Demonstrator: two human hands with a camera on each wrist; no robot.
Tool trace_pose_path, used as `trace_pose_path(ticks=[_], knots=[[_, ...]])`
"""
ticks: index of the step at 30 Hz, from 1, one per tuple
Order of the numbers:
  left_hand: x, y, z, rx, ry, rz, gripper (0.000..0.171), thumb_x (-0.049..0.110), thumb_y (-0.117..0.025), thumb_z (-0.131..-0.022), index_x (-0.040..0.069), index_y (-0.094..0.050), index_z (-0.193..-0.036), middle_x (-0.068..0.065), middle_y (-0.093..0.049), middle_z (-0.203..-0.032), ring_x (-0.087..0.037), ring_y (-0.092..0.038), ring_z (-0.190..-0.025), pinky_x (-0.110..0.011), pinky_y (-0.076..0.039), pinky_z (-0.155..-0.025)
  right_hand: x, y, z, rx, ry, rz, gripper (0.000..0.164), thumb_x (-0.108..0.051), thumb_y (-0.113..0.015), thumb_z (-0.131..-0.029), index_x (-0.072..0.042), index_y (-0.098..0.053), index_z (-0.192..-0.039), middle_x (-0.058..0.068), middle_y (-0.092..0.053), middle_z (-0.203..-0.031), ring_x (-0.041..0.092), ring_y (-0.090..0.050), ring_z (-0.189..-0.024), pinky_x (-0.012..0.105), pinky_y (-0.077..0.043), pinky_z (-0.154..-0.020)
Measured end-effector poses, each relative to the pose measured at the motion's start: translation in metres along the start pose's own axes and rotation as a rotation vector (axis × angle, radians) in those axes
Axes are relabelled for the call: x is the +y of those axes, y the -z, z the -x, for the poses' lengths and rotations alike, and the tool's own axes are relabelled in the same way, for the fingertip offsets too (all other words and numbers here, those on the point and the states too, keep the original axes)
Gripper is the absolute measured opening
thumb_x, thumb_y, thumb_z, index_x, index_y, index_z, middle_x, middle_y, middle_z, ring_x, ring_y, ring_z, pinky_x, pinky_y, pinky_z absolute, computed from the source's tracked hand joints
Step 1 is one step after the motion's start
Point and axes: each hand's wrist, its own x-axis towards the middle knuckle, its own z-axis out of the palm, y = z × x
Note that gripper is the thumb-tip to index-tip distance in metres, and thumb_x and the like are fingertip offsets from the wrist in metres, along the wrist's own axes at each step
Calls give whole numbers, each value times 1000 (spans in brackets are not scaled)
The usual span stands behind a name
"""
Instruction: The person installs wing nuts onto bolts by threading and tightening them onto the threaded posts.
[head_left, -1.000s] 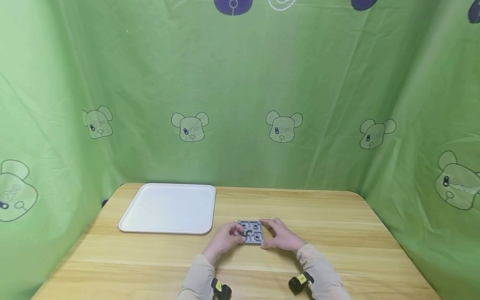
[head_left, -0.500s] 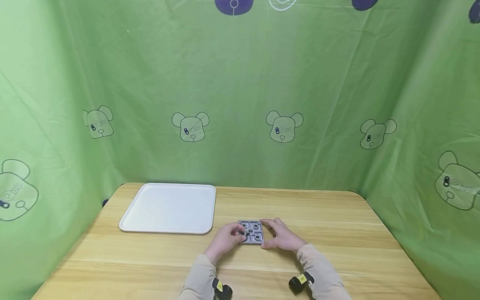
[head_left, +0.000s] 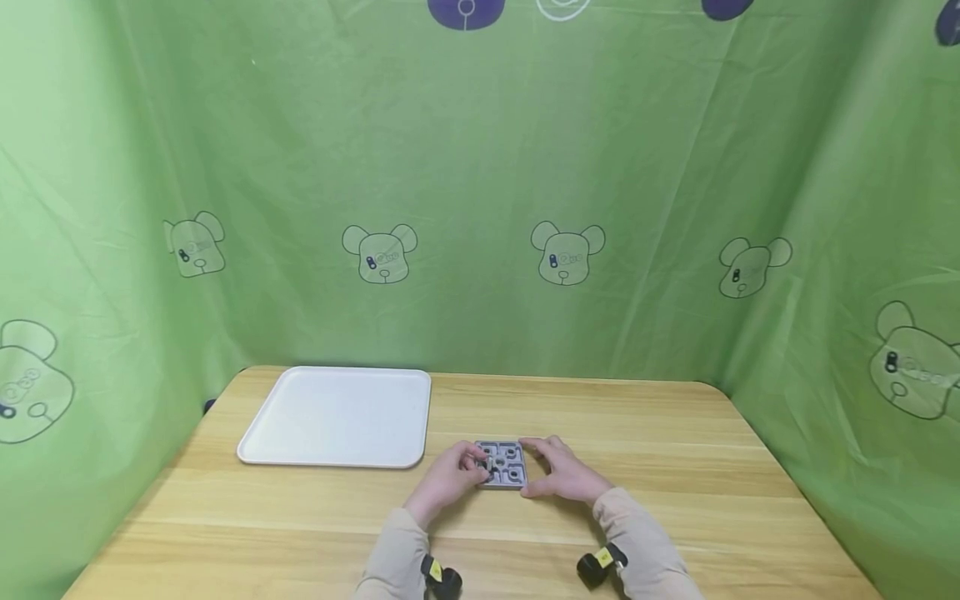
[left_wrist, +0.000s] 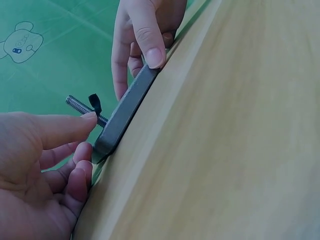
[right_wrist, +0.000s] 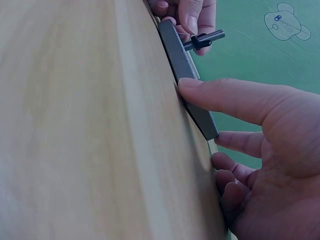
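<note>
A grey square metal plate (head_left: pixel 504 482) with round holes lies on the wooden table between both hands. Near its left side a threaded bolt (left_wrist: pixel 75 104) rises from it, carrying a black wing nut (left_wrist: pixel 94 102). Thumb and fingertips of my left hand (head_left: pixel 452 473) pinch at the wing nut, low enough that the bolt's end shows beyond it. My right hand (head_left: pixel 567 475) grips the plate's right part, thumb on the near edge and fingers reaching to the far corner. In the right wrist view the wing nut (right_wrist: pixel 201 40) sits partway along the bolt.
A white tray (head_left: pixel 337 417) lies at the back left of the wooden table (head_left: pixel 637 433). Green curtains (head_left: pixel 480 167) printed with bear heads enclose the back and sides. Each wrist wears a small black camera on a strap.
The wing nut's black wing has turned between the left fingertips, from pointing right over the plate to lying close by the fingers. The right hand and plate stay in place.
</note>
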Motion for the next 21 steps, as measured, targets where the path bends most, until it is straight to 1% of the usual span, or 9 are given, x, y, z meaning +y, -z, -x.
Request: trace_pose_path(ticks=[3,8,14,21], knots=[[0,1,0,8,14,18,21,10,-70,-83,3,-58,-99,-1,-56,-82,-13,-50,-74,-22,-41,-66,0,0,0,4,3,-3,88,-31,-83,-68,-9,-45,-143,13,-50,-118,27,-49,-111,58,-40,-100],[-1,1,0,12,12,7,17,9,-72,-81,5,-59,-91,-1,-57,-81,-14,-50,-74,-24,-42,-66,0,-1,0,6,6,1,88,-31,-83,-67,-9,-45,-143,13,-50,-117,26,-48,-110,58,-40,-99],[-1,1,0,-2,6,-1,18,8,-73,-80,4,-61,-92,-1,-58,-81,-14,-50,-73,-24,-41,-66,1,-1,-1,7,9,4,87,-32,-83,-68,-9,-45,-143,13,-49,-117,26,-48,-110,57,-41,-98],[-1,0,-1,-2,1,-27,20,9,-74,-78,5,-63,-94,0,-56,-80,-13,-50,-73,-23,-40,-65,0,-1,1,7,21,8,87,-32,-83,-68,-8,-44,-143,14,-50,-118,27,-49,-110,57,-41,-98]])
